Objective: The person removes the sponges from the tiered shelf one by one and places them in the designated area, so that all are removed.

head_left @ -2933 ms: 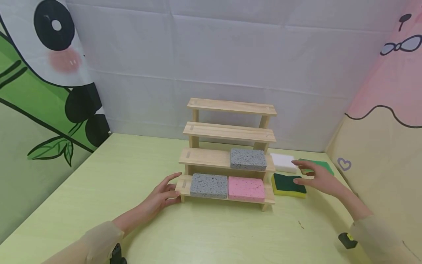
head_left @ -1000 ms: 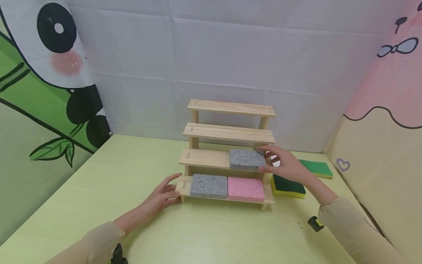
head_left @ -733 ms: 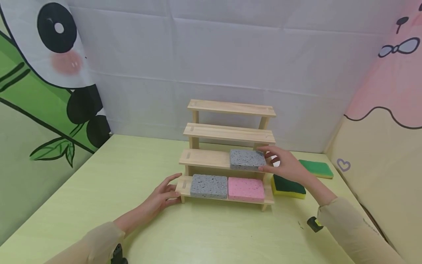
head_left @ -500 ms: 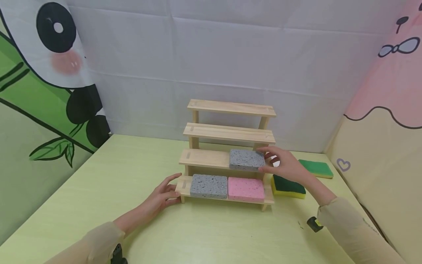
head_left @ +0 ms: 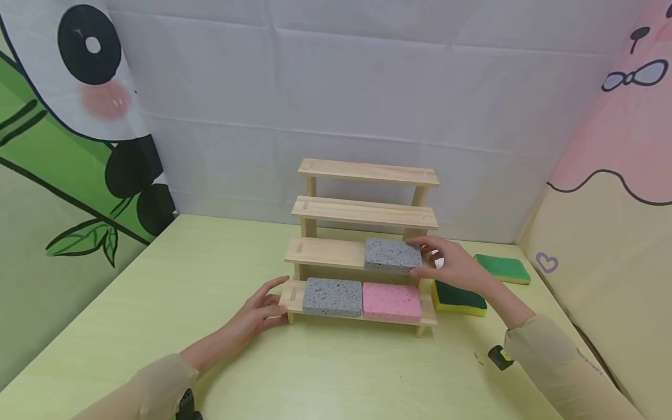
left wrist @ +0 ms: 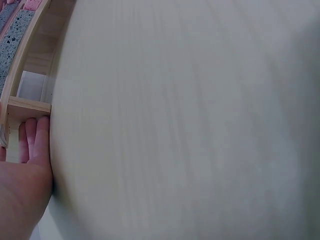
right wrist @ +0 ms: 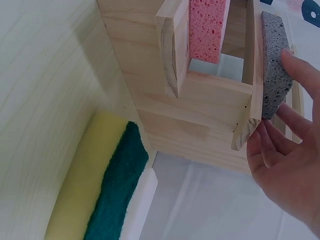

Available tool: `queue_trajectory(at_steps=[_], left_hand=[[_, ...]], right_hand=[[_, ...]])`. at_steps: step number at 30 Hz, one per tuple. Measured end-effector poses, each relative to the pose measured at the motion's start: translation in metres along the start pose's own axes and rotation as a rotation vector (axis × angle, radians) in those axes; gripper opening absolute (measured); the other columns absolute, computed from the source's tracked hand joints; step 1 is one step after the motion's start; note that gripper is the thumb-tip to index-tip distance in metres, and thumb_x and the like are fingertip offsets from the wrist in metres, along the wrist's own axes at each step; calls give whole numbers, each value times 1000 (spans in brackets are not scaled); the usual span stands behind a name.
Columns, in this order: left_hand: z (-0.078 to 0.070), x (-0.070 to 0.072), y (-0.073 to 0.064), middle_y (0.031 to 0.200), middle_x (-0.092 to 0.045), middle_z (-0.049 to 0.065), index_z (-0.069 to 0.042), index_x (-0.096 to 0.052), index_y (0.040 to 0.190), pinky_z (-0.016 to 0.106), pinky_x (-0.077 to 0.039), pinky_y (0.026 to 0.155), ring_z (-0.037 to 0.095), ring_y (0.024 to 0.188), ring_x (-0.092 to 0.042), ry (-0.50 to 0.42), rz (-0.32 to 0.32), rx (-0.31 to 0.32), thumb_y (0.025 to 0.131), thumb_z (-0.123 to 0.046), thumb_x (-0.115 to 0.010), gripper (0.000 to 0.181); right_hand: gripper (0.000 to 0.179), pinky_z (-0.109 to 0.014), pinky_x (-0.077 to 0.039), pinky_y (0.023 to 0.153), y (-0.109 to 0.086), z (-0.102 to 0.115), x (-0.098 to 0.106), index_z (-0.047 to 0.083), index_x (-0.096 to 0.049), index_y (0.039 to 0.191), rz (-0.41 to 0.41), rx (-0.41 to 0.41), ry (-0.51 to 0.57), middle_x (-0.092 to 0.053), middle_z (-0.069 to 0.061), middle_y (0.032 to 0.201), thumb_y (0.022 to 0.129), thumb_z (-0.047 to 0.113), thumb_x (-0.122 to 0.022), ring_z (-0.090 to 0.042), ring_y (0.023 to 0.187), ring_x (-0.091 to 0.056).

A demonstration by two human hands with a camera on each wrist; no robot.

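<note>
In the head view a wooden tiered rack (head_left: 326, 252) stands mid-table. On its second step from the bottom is a grey speckled sponge (head_left: 392, 255). My right hand (head_left: 455, 265) pinches that sponge by its right end, thumb at the front; the right wrist view shows the thumb on the sponge (right wrist: 274, 65) and other fingers by the step's end. Another grey sponge (head_left: 332, 296) and a pink sponge (head_left: 391, 301) lie side by side on the lowest step. My left hand (head_left: 251, 318) touches that step's left end, its fairly straight fingers (left wrist: 42, 137) against the leg.
Right of the rack, a yellow-and-dark-green scouring sponge (head_left: 459, 298) lies on the table (head_left: 336, 373). Behind it is another green-topped sponge (head_left: 504, 268). A white sponge (right wrist: 140, 205) shows partly in the right wrist view. A white cloth wall (head_left: 346, 87) rises behind.
My right hand has moved left from above the scouring sponges to pinch the upper grey sponge. Since half a second ago, hand and sponge have shifted very slightly. The left hand stays put.
</note>
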State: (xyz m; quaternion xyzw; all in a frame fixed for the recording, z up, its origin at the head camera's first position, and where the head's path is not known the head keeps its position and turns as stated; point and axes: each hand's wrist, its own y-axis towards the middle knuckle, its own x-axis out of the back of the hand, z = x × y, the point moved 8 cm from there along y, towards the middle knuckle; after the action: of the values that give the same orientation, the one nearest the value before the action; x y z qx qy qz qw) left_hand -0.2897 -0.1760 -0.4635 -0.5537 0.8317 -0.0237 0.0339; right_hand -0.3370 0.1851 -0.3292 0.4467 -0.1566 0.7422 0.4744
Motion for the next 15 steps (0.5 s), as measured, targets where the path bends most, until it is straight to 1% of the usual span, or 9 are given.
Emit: queue_trajectory(at_steps=[8, 15], left_hand=[[-1, -1, -1, 129, -54, 9, -20, -17, 157, 32, -54, 98, 15, 112, -62, 10, 1, 0, 97, -13, -58, 73], [0, 0, 0, 127, -54, 8, -20, -17, 157, 32, -54, 98, 15, 112, -63, 3, 3, -2, 97, -12, -58, 73]], right_hand=[[66, -40, -53, 90, 0, -4, -2, 19, -52, 140, -1, -24, 5, -60, -8, 123, 83, 37, -79, -24, 105, -60], [70, -39, -53, 89, 0, -5, -2, 14, -50, 142, -13, -54, -7, -61, -9, 122, 82, 36, -80, -25, 106, -61]])
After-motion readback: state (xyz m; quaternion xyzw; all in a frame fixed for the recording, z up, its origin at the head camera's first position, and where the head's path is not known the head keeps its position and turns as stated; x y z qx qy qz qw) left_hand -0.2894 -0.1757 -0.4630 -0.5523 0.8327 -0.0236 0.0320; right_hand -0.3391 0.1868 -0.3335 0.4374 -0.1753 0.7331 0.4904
